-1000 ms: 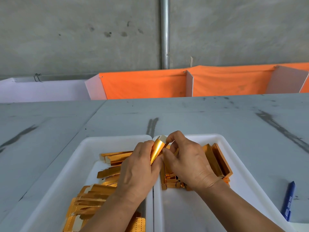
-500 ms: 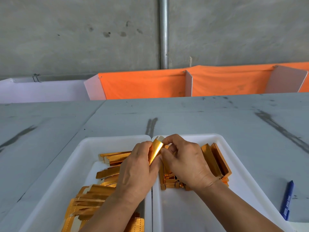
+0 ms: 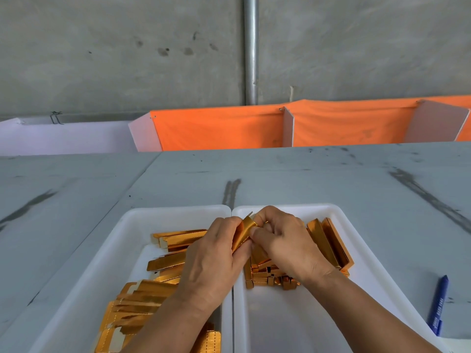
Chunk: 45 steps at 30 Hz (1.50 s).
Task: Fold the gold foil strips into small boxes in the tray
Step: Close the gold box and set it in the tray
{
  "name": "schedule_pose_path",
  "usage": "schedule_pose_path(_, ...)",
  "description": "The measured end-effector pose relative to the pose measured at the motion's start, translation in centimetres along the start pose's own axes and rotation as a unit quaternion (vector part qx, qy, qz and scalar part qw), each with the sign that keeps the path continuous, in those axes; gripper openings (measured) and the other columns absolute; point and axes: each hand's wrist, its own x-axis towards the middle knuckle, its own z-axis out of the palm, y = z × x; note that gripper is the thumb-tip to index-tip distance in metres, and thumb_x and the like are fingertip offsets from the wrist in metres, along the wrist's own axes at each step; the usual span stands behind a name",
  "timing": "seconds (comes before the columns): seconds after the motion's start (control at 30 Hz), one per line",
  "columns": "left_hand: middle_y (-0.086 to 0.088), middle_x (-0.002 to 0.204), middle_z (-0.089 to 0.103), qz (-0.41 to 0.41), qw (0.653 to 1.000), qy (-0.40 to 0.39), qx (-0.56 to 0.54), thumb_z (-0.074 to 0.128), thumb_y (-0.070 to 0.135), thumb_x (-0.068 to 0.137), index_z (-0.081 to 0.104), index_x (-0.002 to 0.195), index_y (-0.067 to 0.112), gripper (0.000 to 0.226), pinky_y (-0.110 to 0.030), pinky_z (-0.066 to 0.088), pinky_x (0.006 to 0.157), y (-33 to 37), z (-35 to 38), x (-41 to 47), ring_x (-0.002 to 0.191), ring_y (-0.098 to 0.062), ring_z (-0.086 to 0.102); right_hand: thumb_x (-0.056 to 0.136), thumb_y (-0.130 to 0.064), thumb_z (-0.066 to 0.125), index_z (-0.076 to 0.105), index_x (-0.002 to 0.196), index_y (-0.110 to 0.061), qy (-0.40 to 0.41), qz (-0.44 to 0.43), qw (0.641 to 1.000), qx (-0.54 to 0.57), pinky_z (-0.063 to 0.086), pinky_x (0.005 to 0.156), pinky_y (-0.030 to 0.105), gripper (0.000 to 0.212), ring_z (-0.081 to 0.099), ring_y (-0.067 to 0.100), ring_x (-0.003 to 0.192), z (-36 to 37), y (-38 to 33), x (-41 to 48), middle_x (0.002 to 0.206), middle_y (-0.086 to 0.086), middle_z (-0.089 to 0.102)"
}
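Two white trays stand side by side on the grey table. The left tray (image 3: 102,263) holds several flat gold foil strips (image 3: 142,296). In the right tray (image 3: 362,250) lies a pile of folded gold boxes (image 3: 328,245). Over the seam between the trays, my left hand (image 3: 211,261) and my right hand (image 3: 283,245) both pinch one gold foil strip (image 3: 242,234), which stands nearly upright between them. My fingers hide most of that strip, and only its upper part shows.
A blue pen (image 3: 439,304) lies on the table right of the right tray. Behind the table's far edge run orange cloth panels (image 3: 219,131) with white dividers, a concrete wall and a metal pipe (image 3: 251,49).
The strip sits lower and deeper between my fingers than before. Both hands have closed in around it and less of its top shows.
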Motion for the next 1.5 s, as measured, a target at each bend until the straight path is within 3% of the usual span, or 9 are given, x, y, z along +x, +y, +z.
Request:
schedule_pose_path(0.17,0.011,0.095,0.054,0.001,1.0,0.008,-0.018,0.056,0.048,0.088,0.054,0.115,0.024,0.036,-0.008,0.038,0.062,0.0,0.1,0.0,0.078,-0.006,0.053,0.094,-0.015,0.058,0.057,0.095,-0.029,0.029,-0.035,0.999,-0.006,0.037,0.043,0.013,0.014,0.046,0.002,0.043,0.2,0.0,-0.1,0.047,-0.01,0.051)
schedule_pose_path(0.33,0.011,0.096,0.053,0.009,1.0,0.007,-0.02,0.039,0.059,0.081,0.054,0.117,0.023,0.052,-0.006,0.035,0.06,0.1,0.0,0.1,0.078,-0.005,0.052,0.092,-0.015,0.058,0.052,0.106,-0.047,0.059,-0.086,0.992,-0.066,0.044,0.052,0.014,0.035,0.053,0.004,0.051,0.1,0.3,-0.1,0.052,-0.011,0.054)
schedule_pose_path(0.57,0.011,0.1,0.053,-0.002,1.0,0.005,0.007,0.052,0.051,0.088,0.052,0.119,0.025,0.04,-0.007,0.036,0.063,-0.1,0.1,0.1,0.08,-0.006,0.052,0.095,-0.022,0.062,0.06,0.105,-0.039,0.07,-0.083,0.988,-0.108,0.046,0.06,0.009,0.02,0.06,0.0,0.06,0.5,0.3,-0.1,0.056,-0.023,0.058)
schedule_pose_path(0.73,0.008,0.1,0.055,0.0,1.0,0.014,0.028,0.055,0.048,0.089,0.054,0.119,0.023,0.039,-0.013,0.04,0.062,0.0,0.1,0.1,0.077,-0.005,0.051,0.094,-0.02,0.065,0.07,0.092,-0.034,0.056,-0.002,0.997,0.044,0.039,0.044,0.008,0.015,0.051,0.0,0.041,0.5,-0.1,-0.1,0.048,-0.013,0.059)
schedule_pose_path(0.87,0.006,0.093,0.055,0.005,1.0,0.014,0.028,0.053,0.051,0.088,0.056,0.115,0.02,0.041,-0.014,0.038,0.057,0.2,0.1,0.1,0.072,-0.006,0.051,0.092,-0.016,0.069,0.074,0.09,-0.02,0.047,0.057,0.98,0.184,0.039,0.044,0.008,0.007,0.055,0.0,0.042,0.4,-0.4,0.1,0.05,-0.004,0.063)
schedule_pose_path(1.03,0.003,0.082,0.057,0.017,0.999,0.027,0.026,0.037,0.058,0.086,0.059,0.106,0.017,0.051,-0.017,0.043,0.047,0.7,0.0,0.2,0.062,-0.007,0.052,0.088,-0.021,0.073,0.074,0.08,-0.022,0.079,0.065,0.975,0.195,0.048,0.065,0.02,0.009,0.065,0.005,0.058,0.8,-0.2,0.4,0.056,0.002,0.068)
schedule_pose_path(1.2,0.004,0.087,0.058,0.01,0.999,0.025,0.037,0.037,0.058,0.086,0.059,0.11,0.018,0.052,-0.02,0.047,0.048,0.7,0.0,0.2,0.065,-0.009,0.054,0.086,-0.026,0.075,0.073,0.08,-0.022,0.104,0.063,0.978,0.171,0.045,0.063,0.006,0.008,0.071,0.005,0.074,1.0,0.1,0.5,0.057,0.0,0.069)
schedule_pose_path(1.33,0.004,0.087,0.057,0.005,0.999,0.026,0.04,0.051,0.052,0.087,0.058,0.111,0.018,0.042,-0.019,0.045,0.049,0.5,0.0,0.2,0.066,-0.008,0.054,0.089,-0.026,0.073,0.074,0.083,-0.022,0.077,0.063,0.981,0.169,0.046,0.066,0.007,0.008,0.068,0.003,0.064,0.8,-0.1,0.4,0.056,0.001,0.069)
schedule_pose_path(1.5,0.008,0.096,0.054,-0.004,0.999,0.015,0.029,0.043,0.055,0.087,0.055,0.119,0.022,0.047,-0.008,0.031,0.057,0.2,0.1,0.1,0.076,-0.005,0.05,0.094,-0.025,0.067,0.074,0.087,-0.021,0.047,0.065,0.984,0.157,0.038,0.043,0.01,0.012,0.049,0.0,0.04,0.5,-0.2,0.1,0.049,-0.004,0.06)
